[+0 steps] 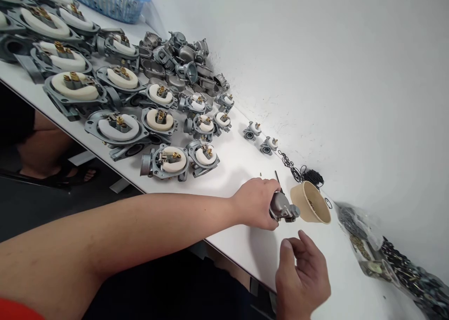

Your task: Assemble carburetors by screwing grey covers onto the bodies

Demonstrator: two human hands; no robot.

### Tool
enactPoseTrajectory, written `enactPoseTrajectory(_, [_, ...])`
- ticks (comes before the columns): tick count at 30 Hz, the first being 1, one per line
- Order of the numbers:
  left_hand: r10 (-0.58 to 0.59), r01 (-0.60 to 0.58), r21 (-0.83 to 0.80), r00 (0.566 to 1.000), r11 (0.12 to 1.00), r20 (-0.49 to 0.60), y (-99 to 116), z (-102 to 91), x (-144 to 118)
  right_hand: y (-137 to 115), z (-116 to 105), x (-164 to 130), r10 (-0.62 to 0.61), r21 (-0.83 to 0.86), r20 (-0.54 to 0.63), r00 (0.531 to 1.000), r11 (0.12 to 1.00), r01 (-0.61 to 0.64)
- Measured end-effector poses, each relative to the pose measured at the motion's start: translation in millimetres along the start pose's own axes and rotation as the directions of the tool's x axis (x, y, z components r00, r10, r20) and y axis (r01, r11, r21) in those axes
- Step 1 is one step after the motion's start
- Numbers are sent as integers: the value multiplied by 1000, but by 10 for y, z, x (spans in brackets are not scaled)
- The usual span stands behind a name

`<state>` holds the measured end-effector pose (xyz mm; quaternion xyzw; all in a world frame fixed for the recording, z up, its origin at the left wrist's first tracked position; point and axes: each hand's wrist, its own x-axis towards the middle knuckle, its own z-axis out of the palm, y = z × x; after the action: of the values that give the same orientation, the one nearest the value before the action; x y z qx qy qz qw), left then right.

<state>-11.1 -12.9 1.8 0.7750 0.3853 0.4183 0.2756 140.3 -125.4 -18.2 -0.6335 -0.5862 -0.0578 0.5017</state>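
My left hand (255, 203) is wrapped round a grey metal carburetor (281, 207) above the white table, with its rounded bowl side facing up. Part of the carburetor is covered by my fingers. Below and to the right, my right hand (304, 278) is apart from it, fingers curled and the thumb tip close against the index finger. Anything pinched there is too small or hidden to make out. Just past the carburetor stands a tan paper cup (298, 200) with small brass-coloured parts inside. A thin dark tool (277, 176) lies behind my left hand.
Rows of opened carburetors (119, 127) with white floats cover the table's left side. Behind them are piled grey metal bowls (185, 53) and a blue basket (112, 2). Black O-rings (288, 161) lie by the wall. Plastic bags of parts (365, 231) sit at right.
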Motion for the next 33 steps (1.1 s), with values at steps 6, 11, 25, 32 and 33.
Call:
enactPoseTrajectory(6, [-135,137,-28,990,990,50,57,-79,-16,489,-301,582,-44,-158,-84,995,987,30])
enactPoseTrajectory(11, [-218,225,-56,971,973,102,92,-107,-17,961,-339,1713,156,-581,323,933,811,65])
enactPoseTrajectory(25, [-302,344,-142,919,928,253,157,-182,23,1527,376,2377,370,-630,731,573,687,361])
enactPoseTrajectory(32, [-331,371,-140,911,918,247,140,-128,0,1492,374,2428,376,-605,767,520,692,393])
enactPoseTrajectory(33, [-336,374,-141,912,916,235,140,-120,-3,1483,379,2439,373,-595,775,509,701,393])
